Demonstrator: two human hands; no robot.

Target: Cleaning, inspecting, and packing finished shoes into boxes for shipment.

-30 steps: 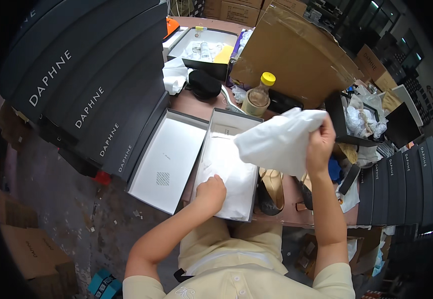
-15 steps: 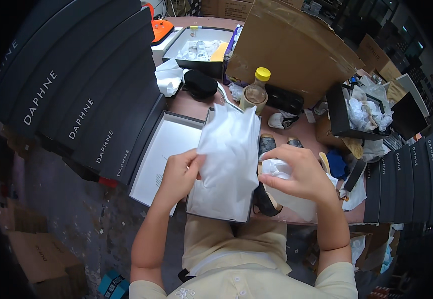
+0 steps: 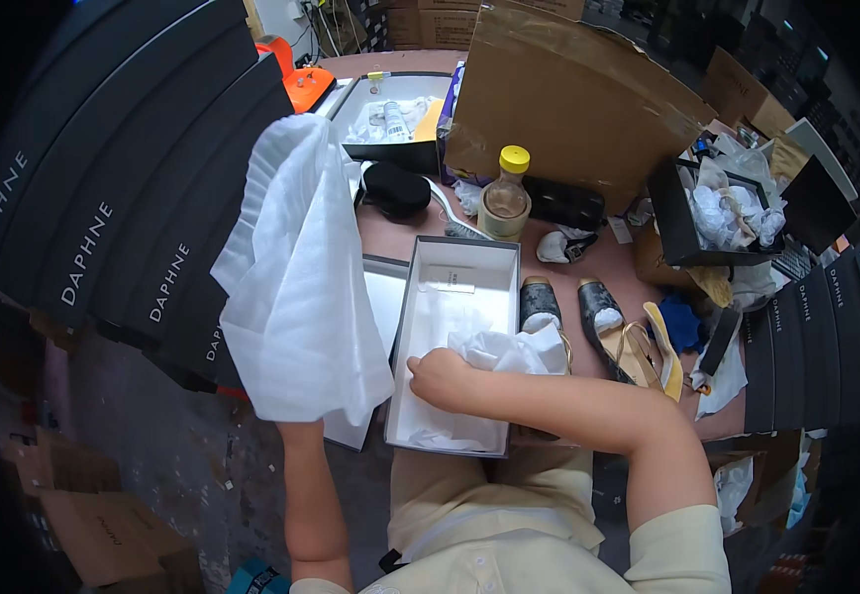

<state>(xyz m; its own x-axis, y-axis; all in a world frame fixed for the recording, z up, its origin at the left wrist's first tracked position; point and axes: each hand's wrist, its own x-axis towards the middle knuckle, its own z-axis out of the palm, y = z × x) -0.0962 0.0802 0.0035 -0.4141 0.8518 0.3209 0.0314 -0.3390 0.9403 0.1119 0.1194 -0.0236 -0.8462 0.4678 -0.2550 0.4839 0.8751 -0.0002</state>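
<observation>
A large white sheet of thin packing wrap (image 3: 296,287) hangs raised on the left, held up by my left hand (image 3: 298,434). That hand's fingers are hidden behind the sheet; only the wrist shows. Below and right of it lies an open shoebox (image 3: 403,396), white inside with a dark rim. My right hand (image 3: 442,381) is inside the box near its left wall, fingers curled closed. What they grip, if anything, cannot be made out. Crumpled white tissue paper (image 3: 514,351) lies against that hand and forearm. Dark patterned shoes (image 3: 603,317) stuffed with white paper stand to the right.
A lid (image 3: 382,282) lies left of the box. Stacked dark shoeboxes (image 3: 103,198) wall the left side, with more (image 3: 816,356) at right. Behind stand a yellow-capped bottle (image 3: 505,203), a brush (image 3: 461,226), a black rounded item (image 3: 397,190) and a cardboard sheet (image 3: 568,109).
The white sheet has been lifted out to the left by my left hand, uncovering the box's inside. My right hand has moved left into the box.
</observation>
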